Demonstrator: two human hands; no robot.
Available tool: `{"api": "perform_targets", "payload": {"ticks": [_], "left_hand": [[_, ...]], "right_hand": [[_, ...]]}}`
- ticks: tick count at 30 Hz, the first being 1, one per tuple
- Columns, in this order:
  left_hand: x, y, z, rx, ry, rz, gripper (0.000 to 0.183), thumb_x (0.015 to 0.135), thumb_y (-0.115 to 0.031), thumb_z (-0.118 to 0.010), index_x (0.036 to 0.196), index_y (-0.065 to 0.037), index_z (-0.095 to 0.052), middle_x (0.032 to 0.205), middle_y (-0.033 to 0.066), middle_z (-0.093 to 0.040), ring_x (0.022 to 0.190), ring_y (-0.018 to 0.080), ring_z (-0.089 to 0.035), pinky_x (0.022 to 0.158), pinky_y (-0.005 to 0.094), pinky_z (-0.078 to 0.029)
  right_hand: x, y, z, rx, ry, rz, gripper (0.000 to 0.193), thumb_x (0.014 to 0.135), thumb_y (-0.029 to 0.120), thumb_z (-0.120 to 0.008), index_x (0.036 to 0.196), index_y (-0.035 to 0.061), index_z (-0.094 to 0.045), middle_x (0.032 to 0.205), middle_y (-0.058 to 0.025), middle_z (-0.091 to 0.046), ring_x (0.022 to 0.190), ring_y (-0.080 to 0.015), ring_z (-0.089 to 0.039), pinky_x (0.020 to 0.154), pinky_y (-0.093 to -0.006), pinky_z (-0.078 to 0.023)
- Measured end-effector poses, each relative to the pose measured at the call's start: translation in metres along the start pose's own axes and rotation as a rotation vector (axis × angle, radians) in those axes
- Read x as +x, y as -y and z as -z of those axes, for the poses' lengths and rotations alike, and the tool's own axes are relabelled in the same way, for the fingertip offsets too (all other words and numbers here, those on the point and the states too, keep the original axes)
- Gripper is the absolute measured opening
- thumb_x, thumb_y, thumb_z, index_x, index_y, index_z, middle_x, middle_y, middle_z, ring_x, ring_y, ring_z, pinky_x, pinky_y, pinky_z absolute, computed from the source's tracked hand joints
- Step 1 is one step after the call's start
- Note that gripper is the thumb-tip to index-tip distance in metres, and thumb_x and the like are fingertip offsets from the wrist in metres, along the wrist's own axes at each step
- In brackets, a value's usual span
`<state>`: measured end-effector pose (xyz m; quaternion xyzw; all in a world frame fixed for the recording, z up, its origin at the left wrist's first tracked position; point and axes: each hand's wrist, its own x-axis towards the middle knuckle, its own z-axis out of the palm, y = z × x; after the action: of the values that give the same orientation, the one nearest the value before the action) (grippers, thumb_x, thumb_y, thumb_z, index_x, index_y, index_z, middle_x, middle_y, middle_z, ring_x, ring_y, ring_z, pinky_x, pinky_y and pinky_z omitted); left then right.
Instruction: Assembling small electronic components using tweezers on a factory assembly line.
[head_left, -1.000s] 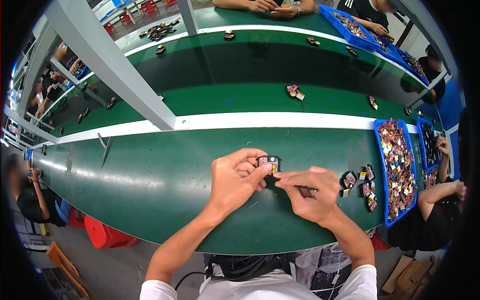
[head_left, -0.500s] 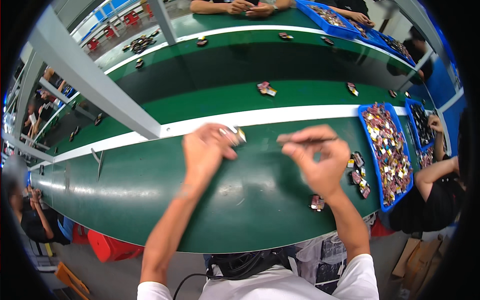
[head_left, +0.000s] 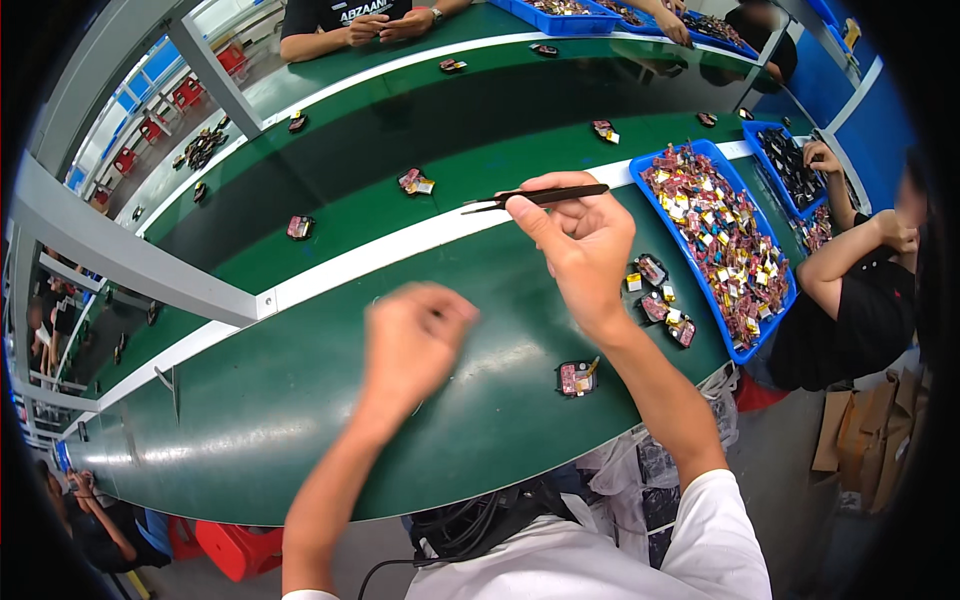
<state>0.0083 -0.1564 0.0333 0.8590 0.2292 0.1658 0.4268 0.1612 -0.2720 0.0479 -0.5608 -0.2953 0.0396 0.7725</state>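
My right hand [head_left: 585, 235] is closed round a pair of black tweezers [head_left: 555, 195], whose tips point left over the white rail. Over the green table my left hand [head_left: 415, 340] is smeared by motion, its fingers curled; whether anything is in it cannot be made out. Below my right hand a small black-cased circuit board [head_left: 577, 378] lies alone on the table. Several similar boards [head_left: 668, 308] sit together beside my right forearm. On the belt beyond the rail rest a pinkish board [head_left: 299, 227] and another board with a yellow and white part [head_left: 415, 182].
A blue tray [head_left: 735, 348] heaped with small circuit boards stands at the right, with a second blue tray [head_left: 768, 130] of black parts behind it. A grey metal post [head_left: 130, 245] rises at the left. Co-workers sit across the belt and at both sides.
My left hand has moved back toward me, and the small device it held no longer shows there; a board now lies on the belt at left. The view has swung right.
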Motion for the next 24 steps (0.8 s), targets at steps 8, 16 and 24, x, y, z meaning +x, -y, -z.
{"api": "perform_targets", "payload": {"ticks": [8,16,24], "left_hand": [[-0.038,-0.039,-0.070,0.146,0.172,-0.006,0.027,0.079,-0.027,-0.081,0.082,-0.002,-0.071,0.081,0.0117,-0.064,0.072,0.0296,-0.065,0.064,0.0434,-0.050],[-0.050,-0.039,-0.073,0.141,0.191,-0.035,0.023,0.082,-0.022,-0.078,0.082,-0.002,-0.069,0.094,0.0155,-0.062,0.083,0.0343,-0.066,0.069,0.0466,-0.050],[-0.051,0.004,-0.036,-0.227,0.067,0.068,0.018,0.093,-0.009,-0.069,0.093,0.004,-0.056,0.073,0.0150,-0.070,0.058,0.0216,-0.067,0.048,0.0341,-0.047]], "right_hand": [[-0.006,-0.005,-0.008,-0.025,0.043,-0.037,0.018,0.083,0.002,-0.079,0.096,-0.0024,-0.068,0.084,-0.0037,-0.071,0.054,0.0012,-0.046,0.048,-0.0164,-0.033],[-0.006,-0.006,-0.011,-0.044,0.077,-0.024,0.018,0.082,0.002,-0.079,0.096,-0.0023,-0.068,0.083,-0.0031,-0.070,0.053,0.0007,-0.045,0.048,-0.0163,-0.033],[-0.010,-0.004,-0.011,0.010,0.065,-0.132,0.018,0.083,0.001,-0.078,0.098,-0.0018,-0.068,0.081,-0.0014,-0.068,0.054,0.0016,-0.045,0.047,-0.0160,-0.032]]}}
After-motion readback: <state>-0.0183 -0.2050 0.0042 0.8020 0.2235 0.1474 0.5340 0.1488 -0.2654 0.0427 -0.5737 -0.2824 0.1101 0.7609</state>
